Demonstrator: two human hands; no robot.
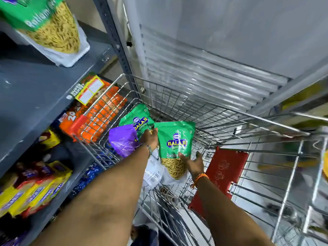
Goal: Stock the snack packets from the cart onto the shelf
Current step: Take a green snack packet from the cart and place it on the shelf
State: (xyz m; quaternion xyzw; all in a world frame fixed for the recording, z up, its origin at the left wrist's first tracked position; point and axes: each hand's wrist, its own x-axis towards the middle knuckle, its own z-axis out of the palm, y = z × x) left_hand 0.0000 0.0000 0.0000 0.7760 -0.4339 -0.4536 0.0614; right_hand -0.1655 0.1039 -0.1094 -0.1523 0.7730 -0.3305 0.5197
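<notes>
- Balaji Ratlami sev packet point(174, 144) — green top, clear window showing yellow sev — is seen in the head view standing nearly upright inside the wire cart point(213, 125), between the two hands.
- The right hand point(192, 163) is placed at the packet's lower right edge, fingers spread and only lightly laid on the film; a full clasp is not shown.
- The left hand point(150, 139) is reached in at the packet's upper left corner, beside a second green Balaji packet point(137, 119) and a purple packet point(122, 141). Whether its fingers are pinched on anything cannot be told, since they are hidden from above.
- The step in hand is judged to be the lifting of the front green packet out of the cart.
- It would be done well if the packet were gripped by its sealed edges rather than over the sev window, so the contents are not crushed.
- The film looks slippery and the packet floppy — support from below by the right hand is advised while the top is steadied by the left.
- The cart's wire rim should be cleared on the way up, so nothing is snagged.
- A matching Ratlami sev packet on the shelf point(51, 32) lies on the grey shelf board point(35, 89) at upper left; the new one is best set beside it, label outward.
</notes>
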